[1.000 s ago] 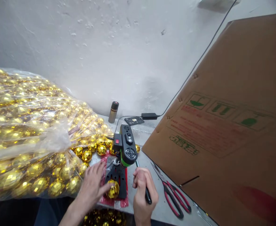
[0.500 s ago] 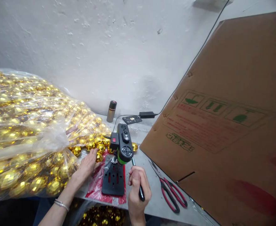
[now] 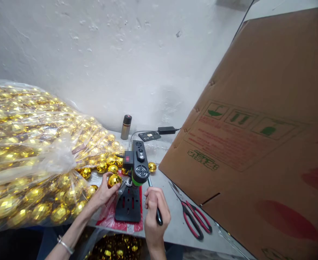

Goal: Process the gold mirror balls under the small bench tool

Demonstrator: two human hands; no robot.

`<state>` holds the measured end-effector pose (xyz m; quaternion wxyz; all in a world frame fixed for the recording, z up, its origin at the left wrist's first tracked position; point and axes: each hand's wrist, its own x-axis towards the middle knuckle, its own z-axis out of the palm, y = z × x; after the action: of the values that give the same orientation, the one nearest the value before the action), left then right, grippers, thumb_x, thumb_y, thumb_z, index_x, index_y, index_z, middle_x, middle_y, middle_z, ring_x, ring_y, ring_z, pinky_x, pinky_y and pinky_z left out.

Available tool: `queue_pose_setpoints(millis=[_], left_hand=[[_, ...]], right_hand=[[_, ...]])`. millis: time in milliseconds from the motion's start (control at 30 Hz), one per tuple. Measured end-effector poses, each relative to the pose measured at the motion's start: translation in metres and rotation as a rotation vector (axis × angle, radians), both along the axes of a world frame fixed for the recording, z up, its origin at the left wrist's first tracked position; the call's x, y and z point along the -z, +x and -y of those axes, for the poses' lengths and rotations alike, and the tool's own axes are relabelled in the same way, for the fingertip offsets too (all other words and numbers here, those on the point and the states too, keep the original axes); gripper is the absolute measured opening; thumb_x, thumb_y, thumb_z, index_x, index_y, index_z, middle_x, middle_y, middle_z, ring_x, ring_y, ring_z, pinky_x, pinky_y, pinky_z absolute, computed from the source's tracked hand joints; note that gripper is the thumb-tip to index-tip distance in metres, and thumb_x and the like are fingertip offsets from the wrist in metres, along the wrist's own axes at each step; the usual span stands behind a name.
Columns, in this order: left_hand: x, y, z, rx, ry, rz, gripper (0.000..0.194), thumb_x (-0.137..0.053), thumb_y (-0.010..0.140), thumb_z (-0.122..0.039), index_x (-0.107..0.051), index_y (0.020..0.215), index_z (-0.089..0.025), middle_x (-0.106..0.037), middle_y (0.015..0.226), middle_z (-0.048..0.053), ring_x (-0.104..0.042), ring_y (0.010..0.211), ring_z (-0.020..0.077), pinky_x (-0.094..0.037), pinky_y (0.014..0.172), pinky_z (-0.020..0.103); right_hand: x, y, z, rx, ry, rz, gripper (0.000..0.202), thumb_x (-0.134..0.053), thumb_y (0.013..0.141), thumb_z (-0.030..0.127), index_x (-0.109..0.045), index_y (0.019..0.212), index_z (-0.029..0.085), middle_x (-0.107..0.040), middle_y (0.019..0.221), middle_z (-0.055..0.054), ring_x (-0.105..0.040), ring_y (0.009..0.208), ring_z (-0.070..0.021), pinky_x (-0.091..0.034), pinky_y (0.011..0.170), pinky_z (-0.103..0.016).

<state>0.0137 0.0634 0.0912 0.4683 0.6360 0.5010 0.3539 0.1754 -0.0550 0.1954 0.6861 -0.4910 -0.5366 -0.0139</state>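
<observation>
Between the thumb and fingers of my left hand (image 3: 104, 191) is a shiny gold mirrored ball (image 3: 114, 180), just left of a small black bench drill press (image 3: 140, 164). My right hand (image 3: 157, 209) is closed around the press's lever (image 3: 159, 216), which has a black grip and a metal rod. The press's slotted black base (image 3: 128, 207) sits on a red plastic sheet (image 3: 107, 218). More gold balls (image 3: 102, 167) lie behind my left hand, and a single gold ball (image 3: 152, 167) rests right of the press. The drill's tip is hard to make out.
A big clear bag of gold balls (image 3: 26, 144) fills the left. Red-and-black scissors (image 3: 194, 216) lie right, beside a large cardboard box (image 3: 243, 126). Along the wall stand a bottle (image 3: 125, 127), a dark phone (image 3: 149, 135) and a power adapter (image 3: 167, 130). More gold balls (image 3: 115, 247) sit below the table edge.
My left hand has picked up a gold ball from the pile and turned with it beside the press. My right hand stays on the lever. The view has shifted slightly.
</observation>
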Motion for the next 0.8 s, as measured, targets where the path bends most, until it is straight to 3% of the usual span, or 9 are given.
queue_pose_setpoints(millis=[100, 167, 233, 300, 433, 600, 800], left_hand=[[0.004, 0.004, 0.015, 0.049, -0.179, 0.162, 0.072, -0.062, 0.084, -0.070, -0.046, 0.133, -0.018, -0.068, 0.083, -0.002, -0.065, 0.065, 0.0177, -0.053, 0.061, 0.030], [0.008, 0.009, 0.023, 0.078, -0.206, 0.176, 0.070, -0.062, 0.084, -0.071, -0.051, 0.127, -0.018, -0.067, 0.080, -0.002, -0.064, 0.062, 0.0175, -0.051, 0.057, 0.029], [0.010, 0.014, 0.029, 0.100, -0.158, 0.115, 0.064, -0.063, 0.084, -0.069, -0.057, 0.124, -0.019, -0.072, 0.085, 0.001, -0.068, 0.068, 0.0203, -0.055, 0.061, 0.032], [0.011, 0.017, 0.033, 0.124, -0.047, 0.041, 0.057, -0.067, 0.084, -0.060, -0.061, 0.124, -0.019, -0.078, 0.099, 0.006, -0.074, 0.085, 0.0257, -0.061, 0.076, 0.038], [0.015, 0.023, 0.036, 0.150, 0.150, -0.092, 0.053, -0.073, 0.081, -0.039, -0.065, 0.129, -0.020, -0.079, 0.119, 0.013, -0.075, 0.109, 0.0331, -0.059, 0.099, 0.048], [0.020, 0.033, 0.036, 0.146, 0.267, -0.255, 0.059, -0.073, 0.078, -0.025, -0.063, 0.136, -0.023, -0.075, 0.128, 0.015, -0.074, 0.115, 0.0357, -0.060, 0.099, 0.050], [0.025, 0.043, 0.038, 0.157, 0.335, -0.354, 0.062, -0.073, 0.079, -0.023, -0.061, 0.139, -0.024, -0.070, 0.133, 0.014, -0.073, 0.115, 0.0347, -0.062, 0.093, 0.048]], right_hand=[[-0.011, 0.000, -0.003, 0.009, -0.019, -0.031, 0.034, -0.047, 0.109, 0.023, -0.057, 0.077, 0.022, -0.055, 0.070, 0.003, -0.047, 0.055, -0.0098, -0.039, 0.052, -0.023], [-0.019, 0.000, -0.006, 0.007, -0.037, -0.047, 0.037, -0.047, 0.110, 0.026, -0.055, 0.074, 0.022, -0.053, 0.068, 0.003, -0.047, 0.055, -0.0105, -0.038, 0.051, -0.023], [-0.024, 0.001, -0.007, 0.000, -0.044, -0.047, 0.040, -0.047, 0.110, 0.028, -0.052, 0.071, 0.022, -0.051, 0.066, 0.003, -0.048, 0.056, -0.0111, -0.039, 0.052, -0.024], [-0.026, 0.002, -0.008, -0.003, -0.033, -0.033, 0.040, -0.047, 0.110, 0.027, -0.051, 0.070, 0.023, -0.051, 0.066, 0.003, -0.050, 0.057, -0.0112, -0.041, 0.053, -0.023], [-0.024, 0.002, -0.006, 0.010, -0.023, -0.008, 0.037, -0.046, 0.110, 0.025, -0.054, 0.074, 0.023, -0.052, 0.067, 0.003, -0.050, 0.058, -0.0112, -0.041, 0.055, -0.023], [-0.021, 0.002, -0.004, -0.012, -0.025, 0.005, 0.035, -0.047, 0.109, 0.022, -0.055, 0.075, 0.022, -0.053, 0.068, 0.004, -0.050, 0.058, -0.0106, -0.042, 0.055, -0.022], [-0.020, 0.002, -0.002, -0.025, -0.033, -0.009, 0.033, -0.046, 0.109, 0.020, -0.057, 0.077, 0.022, -0.055, 0.070, 0.003, -0.050, 0.059, -0.0102, -0.041, 0.055, -0.022]])
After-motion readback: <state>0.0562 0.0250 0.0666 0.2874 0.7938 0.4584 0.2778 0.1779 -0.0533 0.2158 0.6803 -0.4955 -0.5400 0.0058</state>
